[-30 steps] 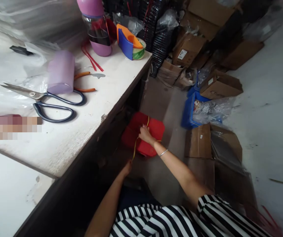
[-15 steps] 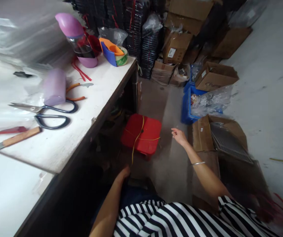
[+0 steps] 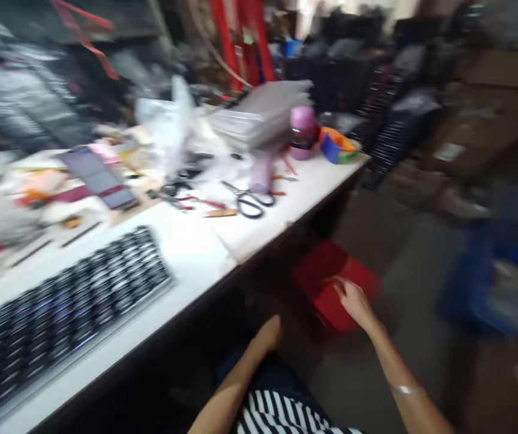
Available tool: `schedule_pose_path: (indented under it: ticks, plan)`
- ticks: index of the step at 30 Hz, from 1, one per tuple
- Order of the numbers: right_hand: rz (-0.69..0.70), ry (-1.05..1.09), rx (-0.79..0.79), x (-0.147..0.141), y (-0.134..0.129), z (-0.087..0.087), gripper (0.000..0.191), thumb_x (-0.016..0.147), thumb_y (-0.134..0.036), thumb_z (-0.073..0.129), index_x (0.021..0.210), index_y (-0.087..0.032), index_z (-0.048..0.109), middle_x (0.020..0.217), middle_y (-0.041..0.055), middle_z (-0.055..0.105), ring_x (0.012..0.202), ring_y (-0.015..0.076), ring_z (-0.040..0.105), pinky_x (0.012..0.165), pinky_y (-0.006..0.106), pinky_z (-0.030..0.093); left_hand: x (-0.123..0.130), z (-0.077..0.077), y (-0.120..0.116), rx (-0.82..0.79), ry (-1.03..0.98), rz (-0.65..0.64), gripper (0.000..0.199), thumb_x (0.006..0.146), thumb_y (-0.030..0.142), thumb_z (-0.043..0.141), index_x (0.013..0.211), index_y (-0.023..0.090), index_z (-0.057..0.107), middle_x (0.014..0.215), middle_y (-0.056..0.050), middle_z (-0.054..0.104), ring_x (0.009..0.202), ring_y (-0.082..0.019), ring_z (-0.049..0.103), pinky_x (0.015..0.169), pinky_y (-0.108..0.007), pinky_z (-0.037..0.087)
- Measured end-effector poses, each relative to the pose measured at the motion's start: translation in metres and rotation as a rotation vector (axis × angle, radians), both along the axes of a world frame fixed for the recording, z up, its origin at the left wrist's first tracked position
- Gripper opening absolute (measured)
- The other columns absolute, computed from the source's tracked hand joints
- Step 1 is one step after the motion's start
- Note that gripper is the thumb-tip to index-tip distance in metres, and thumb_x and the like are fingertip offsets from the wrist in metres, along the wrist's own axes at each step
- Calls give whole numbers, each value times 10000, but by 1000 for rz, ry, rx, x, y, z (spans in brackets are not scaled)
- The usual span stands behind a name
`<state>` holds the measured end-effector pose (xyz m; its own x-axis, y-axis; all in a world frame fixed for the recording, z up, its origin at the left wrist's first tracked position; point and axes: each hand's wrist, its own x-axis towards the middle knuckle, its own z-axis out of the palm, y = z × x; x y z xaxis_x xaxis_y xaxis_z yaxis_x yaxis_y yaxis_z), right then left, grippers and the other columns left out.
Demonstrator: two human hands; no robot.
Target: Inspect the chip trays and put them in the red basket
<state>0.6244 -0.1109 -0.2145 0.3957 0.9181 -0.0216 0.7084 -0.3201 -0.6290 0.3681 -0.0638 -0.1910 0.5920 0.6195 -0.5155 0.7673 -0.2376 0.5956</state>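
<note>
My left hand (image 3: 268,334) is low below the table edge, in front of my dark trousers. Its fingers look curled closed, but blur and shadow hide what they hold. Farther right, my right hand (image 3: 353,301) hovers in front of the red stool (image 3: 360,274), thumb and fingers drawn together. Nothing can be made out between them. The stool's seat is smeared by motion, and no strap shows clearly on it.
To the left, the white table (image 3: 190,241) carries a black keyed tray (image 3: 73,307), scissors (image 3: 249,205), a wooden-handled tool (image 3: 221,213), a purple bottle (image 3: 303,134) and a tape dispenser (image 3: 336,144). A blue crate (image 3: 471,289) stands on the floor at right.
The view has swung left, bringing the keyed tray and table clutter into sight. My right hand, earlier beside the stool, now overlaps it. The yellow strap near my left hand is no longer visible.
</note>
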Motion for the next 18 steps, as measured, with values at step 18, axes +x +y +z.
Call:
schedule_pose_path:
  ticks: [18]
  plan:
    - [741, 399, 433, -240, 116, 205, 228, 918, -291, 479, 1080, -234, 629, 945, 45, 660, 877, 182, 637, 691, 276, 537, -323, 197, -73, 980, -173, 1392, 263, 856, 408, 532, 1000, 222, 649, 1023, -43, 669, 1007, -211, 597, 951, -340, 421]
